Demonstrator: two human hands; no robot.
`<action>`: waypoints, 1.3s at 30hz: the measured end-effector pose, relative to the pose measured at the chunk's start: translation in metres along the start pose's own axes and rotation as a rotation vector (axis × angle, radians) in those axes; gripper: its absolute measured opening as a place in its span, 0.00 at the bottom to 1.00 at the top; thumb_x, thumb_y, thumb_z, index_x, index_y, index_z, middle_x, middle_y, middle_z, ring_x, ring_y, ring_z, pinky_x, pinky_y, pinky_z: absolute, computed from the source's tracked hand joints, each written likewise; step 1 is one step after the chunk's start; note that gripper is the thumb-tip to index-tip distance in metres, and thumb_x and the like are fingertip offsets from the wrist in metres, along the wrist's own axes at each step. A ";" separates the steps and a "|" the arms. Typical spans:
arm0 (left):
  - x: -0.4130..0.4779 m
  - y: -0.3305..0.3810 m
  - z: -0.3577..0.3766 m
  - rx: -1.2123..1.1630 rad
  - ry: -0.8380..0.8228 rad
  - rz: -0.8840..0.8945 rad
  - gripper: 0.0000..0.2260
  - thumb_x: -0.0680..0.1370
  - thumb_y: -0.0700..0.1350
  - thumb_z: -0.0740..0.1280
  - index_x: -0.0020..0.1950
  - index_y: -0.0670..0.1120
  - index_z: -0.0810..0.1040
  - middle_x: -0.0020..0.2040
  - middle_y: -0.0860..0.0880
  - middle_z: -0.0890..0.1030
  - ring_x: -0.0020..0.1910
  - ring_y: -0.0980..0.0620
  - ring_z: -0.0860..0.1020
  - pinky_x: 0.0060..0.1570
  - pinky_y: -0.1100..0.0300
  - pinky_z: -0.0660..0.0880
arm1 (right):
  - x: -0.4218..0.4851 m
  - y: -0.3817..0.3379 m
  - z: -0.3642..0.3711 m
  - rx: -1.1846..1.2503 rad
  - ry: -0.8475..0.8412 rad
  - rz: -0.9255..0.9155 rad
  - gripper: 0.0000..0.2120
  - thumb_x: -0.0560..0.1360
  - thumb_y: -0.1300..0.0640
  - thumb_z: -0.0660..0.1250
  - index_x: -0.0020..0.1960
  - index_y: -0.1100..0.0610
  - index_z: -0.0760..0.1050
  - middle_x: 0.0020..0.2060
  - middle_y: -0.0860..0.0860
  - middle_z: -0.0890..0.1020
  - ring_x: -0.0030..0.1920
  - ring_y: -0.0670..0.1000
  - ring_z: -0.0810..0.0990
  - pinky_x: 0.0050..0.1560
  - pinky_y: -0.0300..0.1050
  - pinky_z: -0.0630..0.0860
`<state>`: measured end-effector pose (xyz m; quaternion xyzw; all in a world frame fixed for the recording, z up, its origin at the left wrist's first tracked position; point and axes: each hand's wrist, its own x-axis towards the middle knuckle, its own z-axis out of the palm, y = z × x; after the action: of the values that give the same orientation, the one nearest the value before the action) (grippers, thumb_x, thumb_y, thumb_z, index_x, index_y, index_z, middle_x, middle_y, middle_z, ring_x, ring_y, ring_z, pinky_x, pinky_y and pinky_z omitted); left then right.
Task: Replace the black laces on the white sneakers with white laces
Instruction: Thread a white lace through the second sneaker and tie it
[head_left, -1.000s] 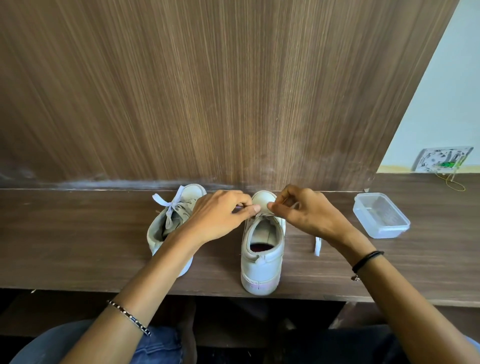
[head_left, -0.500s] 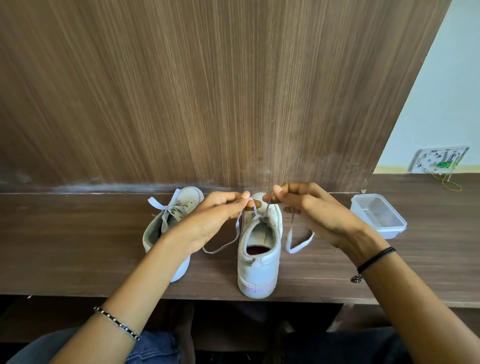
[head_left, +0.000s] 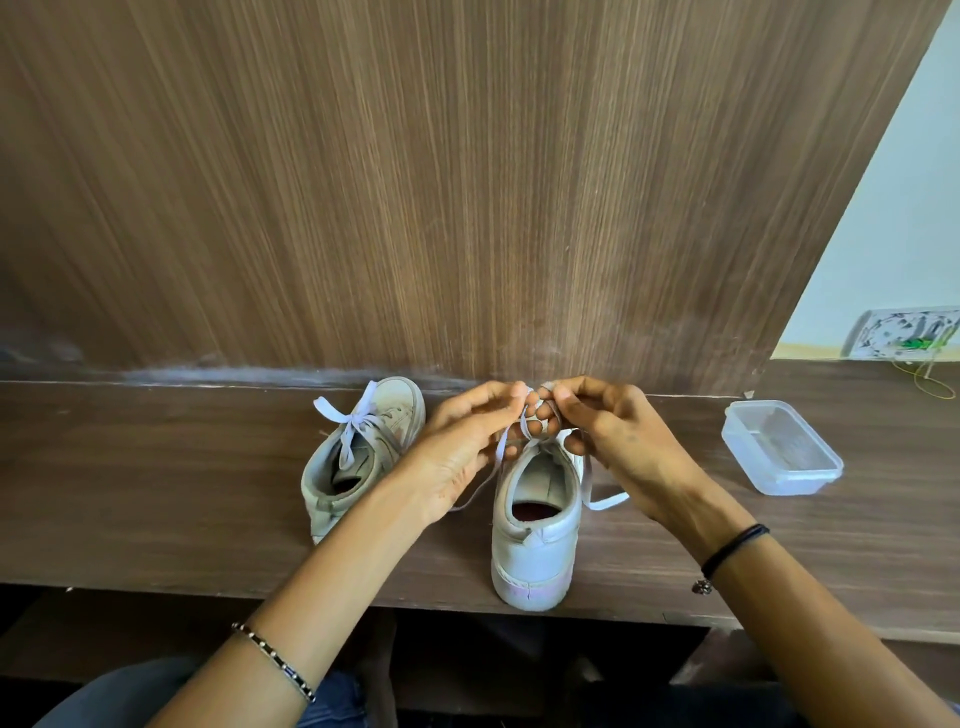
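Note:
Two white sneakers stand on the wooden shelf (head_left: 156, 493), heels toward me. The left sneaker (head_left: 358, 457) carries a white lace tied in a bow (head_left: 350, 415). Over the tongue of the right sneaker (head_left: 535, 525) my left hand (head_left: 462, 447) and my right hand (head_left: 608, 441) meet, each pinching part of its white lace (head_left: 530, 421), which forms a small loop between the fingertips. Loose lace ends hang down either side of the shoe, one lying on the shelf at the right (head_left: 605, 501). No black lace is in view.
An uncovered clear plastic box (head_left: 782, 447) sits on the shelf to the right. A wood-grain panel (head_left: 467, 182) rises right behind the shoes. A white plate with wires (head_left: 904, 332) lies far right. The shelf's front edge runs just under the right sneaker's heel.
Both hands lifted from the right sneaker's tongue and drew the lace ends up. They now come together above the shoe with a loop of lace between the fingertips.

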<state>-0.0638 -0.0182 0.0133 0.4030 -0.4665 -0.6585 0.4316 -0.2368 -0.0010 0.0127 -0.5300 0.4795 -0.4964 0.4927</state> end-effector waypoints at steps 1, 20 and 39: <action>0.001 -0.001 -0.002 -0.001 0.004 0.007 0.07 0.81 0.42 0.68 0.56 0.42 0.82 0.52 0.46 0.85 0.55 0.47 0.83 0.59 0.55 0.77 | 0.000 0.001 0.001 -0.031 -0.019 -0.006 0.10 0.85 0.61 0.61 0.54 0.62 0.80 0.42 0.53 0.84 0.41 0.44 0.80 0.37 0.34 0.71; 0.009 0.000 -0.003 -0.057 -0.051 -0.100 0.07 0.78 0.39 0.70 0.55 0.40 0.84 0.43 0.47 0.85 0.39 0.56 0.81 0.40 0.66 0.73 | -0.005 -0.010 -0.009 -0.480 -0.141 -0.264 0.10 0.81 0.61 0.69 0.61 0.55 0.75 0.43 0.50 0.87 0.42 0.50 0.86 0.53 0.43 0.82; 0.010 -0.026 -0.007 0.894 0.160 0.712 0.09 0.78 0.42 0.73 0.58 0.46 0.87 0.42 0.56 0.82 0.42 0.60 0.78 0.42 0.75 0.68 | 0.005 0.010 0.000 -0.087 0.050 0.064 0.07 0.82 0.63 0.66 0.53 0.68 0.79 0.41 0.61 0.84 0.38 0.47 0.81 0.40 0.36 0.77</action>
<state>-0.0654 -0.0244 -0.0147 0.4131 -0.7722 -0.1790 0.4483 -0.2370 -0.0061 0.0034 -0.5228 0.5294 -0.4723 0.4726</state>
